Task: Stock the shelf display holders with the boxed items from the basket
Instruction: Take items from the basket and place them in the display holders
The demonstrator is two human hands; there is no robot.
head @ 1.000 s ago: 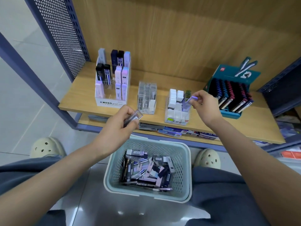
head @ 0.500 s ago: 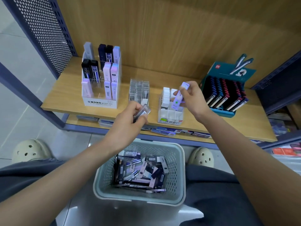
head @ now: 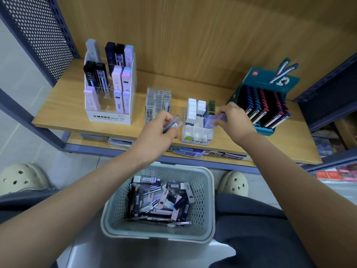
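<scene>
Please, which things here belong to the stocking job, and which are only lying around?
Part of the job: basket, boxed items in it, clear box in the left hand, purple box in the right hand, white holder, clear holder, MONO holder.
Just lying about: teal pen display, packets on the lower shelf.

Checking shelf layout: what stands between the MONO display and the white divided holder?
Head view: a clear holder stands between the MONO display and the white divided holder, with the left hand gripping a clear case in front of it.
</scene>
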